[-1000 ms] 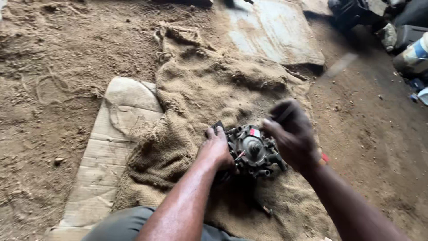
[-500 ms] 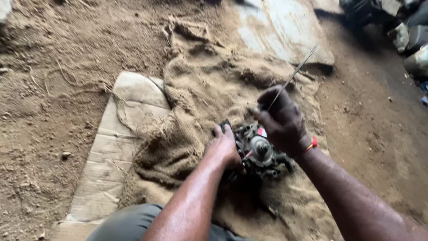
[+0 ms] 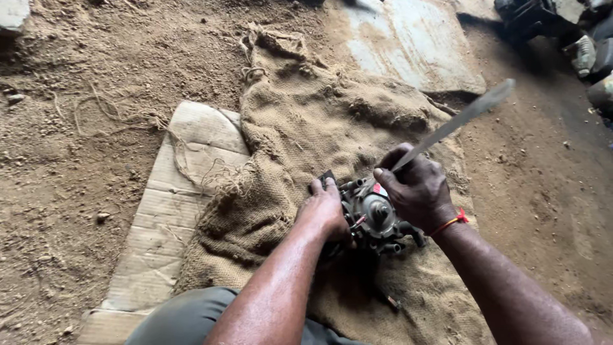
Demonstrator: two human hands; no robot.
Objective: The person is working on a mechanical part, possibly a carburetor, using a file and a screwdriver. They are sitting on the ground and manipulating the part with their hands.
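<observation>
In the head view, the person is sitting over a burlap sack [image 3: 319,134] that is lying spread across a sandy dirt floor [image 3: 83,76]. A small, greasy metal engine part [image 3: 373,217], dark grey with a round housing and short stubs sticking out, is resting on the sack toward its near edge, just ahead of the person's lap.

The left hand [image 3: 324,211] is pressing down on the left side of the engine part, fingers curled over its top edge, closed on it and steadying it against the sack. The right hand [image 3: 418,188] is hovering just above the right side of the part, closed in a fist around the lower end of a long, flat metal blade [image 3: 456,121]. The blade is angling up and away toward the far right, its tip blurred. A red thread band [image 3: 450,222] is circling the right wrist.

Under the sack's left edge, a flattened piece of cardboard [image 3: 172,211] is lying on the dirt, reaching to the near edge of the picture. Beyond the sack's far right corner, a flat grey slab [image 3: 415,51] is lying dusted with sand. Dark machine parts [image 3: 543,19] are crowding the top right corner, too cut off to tell apart.
</observation>
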